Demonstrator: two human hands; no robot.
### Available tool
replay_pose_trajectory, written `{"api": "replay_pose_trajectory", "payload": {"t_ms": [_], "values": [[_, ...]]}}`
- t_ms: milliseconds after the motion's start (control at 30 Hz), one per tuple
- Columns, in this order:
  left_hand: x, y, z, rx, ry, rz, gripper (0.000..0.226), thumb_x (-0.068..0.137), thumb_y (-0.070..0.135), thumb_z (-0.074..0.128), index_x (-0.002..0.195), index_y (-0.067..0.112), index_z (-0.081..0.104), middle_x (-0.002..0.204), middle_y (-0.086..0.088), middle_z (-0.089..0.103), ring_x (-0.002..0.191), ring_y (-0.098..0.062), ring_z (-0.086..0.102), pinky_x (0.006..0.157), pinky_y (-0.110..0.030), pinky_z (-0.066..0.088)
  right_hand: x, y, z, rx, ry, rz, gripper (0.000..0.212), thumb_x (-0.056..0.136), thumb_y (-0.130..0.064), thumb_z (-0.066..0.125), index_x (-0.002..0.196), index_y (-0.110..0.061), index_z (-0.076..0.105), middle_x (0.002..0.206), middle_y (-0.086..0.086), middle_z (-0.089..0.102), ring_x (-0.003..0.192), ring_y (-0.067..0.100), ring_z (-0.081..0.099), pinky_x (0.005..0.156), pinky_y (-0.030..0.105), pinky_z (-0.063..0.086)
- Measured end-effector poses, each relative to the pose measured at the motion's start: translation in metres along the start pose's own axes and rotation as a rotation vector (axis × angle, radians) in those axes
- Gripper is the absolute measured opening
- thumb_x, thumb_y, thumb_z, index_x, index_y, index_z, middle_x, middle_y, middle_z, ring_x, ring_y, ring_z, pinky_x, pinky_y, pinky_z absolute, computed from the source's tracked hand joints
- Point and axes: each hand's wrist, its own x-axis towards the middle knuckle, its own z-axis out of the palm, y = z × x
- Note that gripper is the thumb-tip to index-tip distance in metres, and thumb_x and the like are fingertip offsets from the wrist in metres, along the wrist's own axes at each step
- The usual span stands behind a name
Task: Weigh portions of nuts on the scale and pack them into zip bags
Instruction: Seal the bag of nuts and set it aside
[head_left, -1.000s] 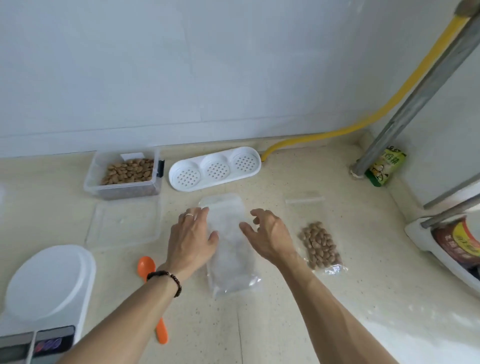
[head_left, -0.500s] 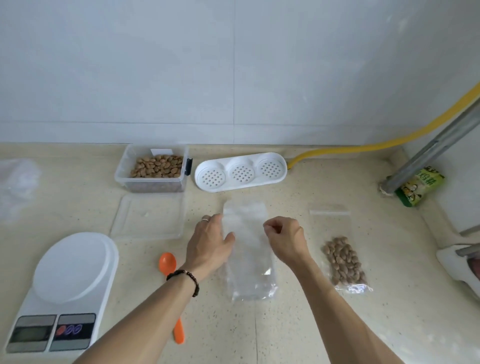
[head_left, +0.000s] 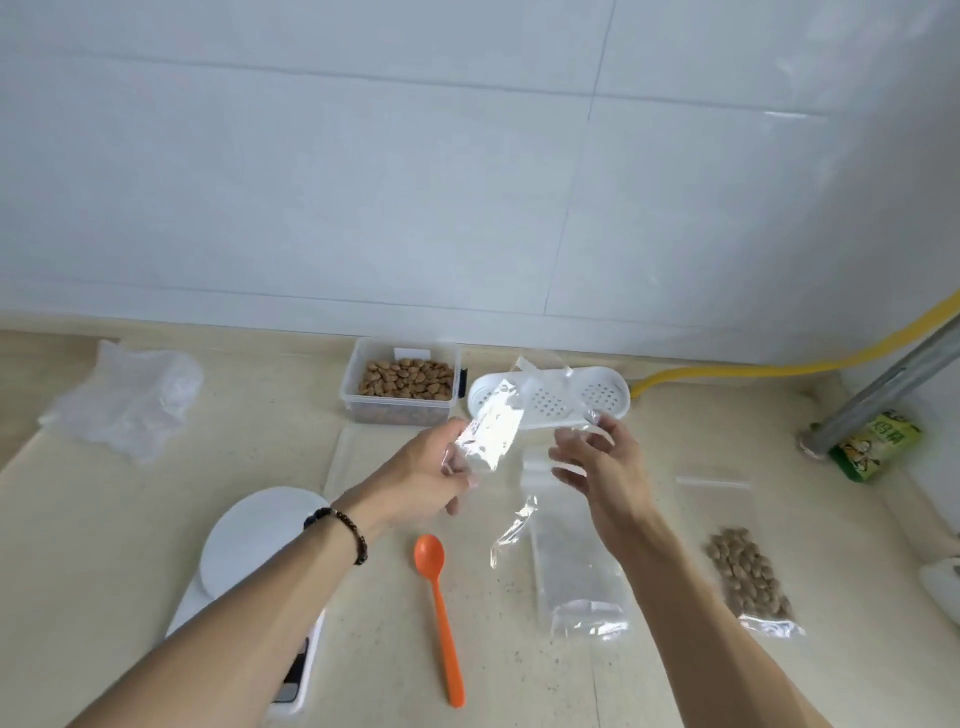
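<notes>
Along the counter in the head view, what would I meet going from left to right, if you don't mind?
Crumpled plastic → scale → orange spoon → empty zip bags → filled nut bag → green packet.

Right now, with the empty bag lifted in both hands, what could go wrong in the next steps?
1. The empty zip bag is limp; the left hand grips one end and the right hand barely touches the other, so it may slip.
2. The left forearm hangs over the scale; bumping it could disturb the reading.
3. The open nut container sits near the hands; a careless reach may tip it.
</notes>
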Motion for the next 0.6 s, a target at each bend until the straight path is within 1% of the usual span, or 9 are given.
{"api": "replay_pose_trajectory", "payload": {"t_ms": [67,167,200,233,300,367,467,533,600], "values": [[-0.013,-0.013,-0.033,0.095,-0.088,0.004,0.046,0.092,0.011,0.059,0.132,0.028,0.043,0.086,-0.002,0.062,0.061,-0.006,0.062,0.063,-0.022,0.045,-0.005,-0.003,0.021,0.047,0.059,-0.036,0.044,0.086,-0.005,0.07,0.123,-0.019,0.05,0.095,0.007,0.068,0.081,0.022,0.068,0.073,0.035,0.054],[-0.033,-0.043,-0.082,0.125,-0.086,-0.018,0.039,0.09,0.015,0.063,0.121,0.035,0.05,0.078,0.004,0.062,0.074,-0.004,0.063,0.07,-0.024,0.049,-0.019,0.002,0.058,-0.138,0.051,-0.085,0.033,0.084,0.001,0.068,0.114,-0.009,0.061,0.08,0.007,0.067,0.069,0.018,0.062,0.065,0.029,0.051],[-0.039,-0.055,-0.097,0.099,-0.034,-0.02,0.038,0.088,0.017,0.067,0.118,0.036,0.053,0.081,0.004,0.062,0.082,-0.006,0.064,0.068,-0.024,0.049,-0.027,0.007,0.073,-0.206,0.042,-0.089,0.026,0.083,0.003,0.068,0.108,-0.006,0.066,0.076,0.006,0.065,0.066,0.017,0.06,0.063,0.028,0.051],[-0.044,-0.069,-0.111,0.067,0.049,-0.021,0.037,0.085,0.018,0.071,0.114,0.034,0.056,0.088,0.002,0.062,0.082,-0.009,0.065,0.063,-0.023,0.05,-0.034,0.014,0.089,-0.241,0.041,-0.087,0.02,0.083,0.004,0.068,0.1,-0.005,0.069,0.073,0.006,0.064,0.065,0.016,0.059,0.062,0.028,0.051],[-0.057,-0.094,-0.137,-0.027,0.259,-0.034,0.038,0.078,0.018,0.078,0.109,0.029,0.06,0.098,-0.005,0.061,0.065,-0.013,0.064,0.055,-0.023,0.048,-0.049,0.031,0.12,-0.244,0.079,-0.068,0.015,0.082,0.006,0.067,0.087,-0.007,0.069,0.069,0.004,0.064,0.061,0.017,0.057,0.062,0.03,0.05],[-0.07,-0.118,-0.157,-0.198,0.367,-0.077,0.044,0.077,0.016,0.079,0.114,0.025,0.056,0.095,-0.009,0.065,0.061,-0.015,0.064,0.057,-0.024,0.05,-0.06,0.049,0.15,-0.186,0.129,-0.031,0.017,0.082,0.011,0.065,0.082,-0.005,0.066,0.065,0.006,0.06,0.056,0.019,0.052,0.058,0.03,0.046],[-0.091,-0.152,-0.175,-0.286,0.306,-0.149,0.048,0.086,0.009,0.068,0.125,0.024,0.046,0.095,-0.01,0.069,0.071,-0.014,0.067,0.061,-0.023,0.051,-0.071,0.077,0.184,-0.154,0.133,0.034,0.016,0.083,0.013,0.063,0.083,-0.003,0.064,0.066,0.01,0.058,0.051,0.018,0.05,0.051,0.026,0.042],[-0.099,-0.178,-0.178,-0.259,0.293,-0.189,0.046,0.088,0.006,0.061,0.128,0.023,0.046,0.096,-0.009,0.069,0.074,-0.016,0.068,0.065,-0.024,0.051,-0.078,0.096,0.198,-0.227,0.12,0.065,0.015,0.082,0.007,0.067,0.09,-0.005,0.065,0.067,0.009,0.063,0.055,0.018,0.056,0.056,0.028,0.049],[-0.1,-0.204,-0.179,-0.225,0.327,-0.239,0.045,0.088,0.009,0.06,0.128,0.024,0.047,0.09,-0.005,0.07,0.08,-0.02,0.068,0.071,-0.033,0.052,-0.082,0.111,0.21,-0.345,0.131,0.08,0.02,0.082,0.001,0.07,0.098,-0.01,0.064,0.072,0.008,0.069,0.061,0.017,0.063,0.066,0.03,0.057]]}}
